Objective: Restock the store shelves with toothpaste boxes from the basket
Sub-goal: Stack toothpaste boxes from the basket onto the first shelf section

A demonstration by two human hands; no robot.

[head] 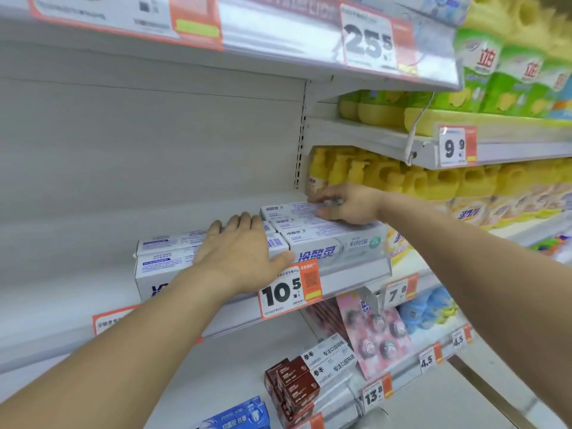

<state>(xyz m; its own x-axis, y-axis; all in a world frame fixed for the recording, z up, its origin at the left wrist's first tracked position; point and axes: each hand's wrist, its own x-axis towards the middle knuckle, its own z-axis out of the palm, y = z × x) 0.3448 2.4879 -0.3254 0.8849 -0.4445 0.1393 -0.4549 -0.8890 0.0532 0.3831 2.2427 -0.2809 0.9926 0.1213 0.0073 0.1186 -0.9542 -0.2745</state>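
Head view: left hand (240,249) lies flat on boxes (322,239); right hand (346,205) grips the top box (291,210). A careless shove could topple the stack off the shelf (356,274).

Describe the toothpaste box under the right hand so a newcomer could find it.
Find the white shelf with the 10.5 price tag. At its right end sits a stack of white toothpaste boxes. The top box is it, the only one with the right hand on it.
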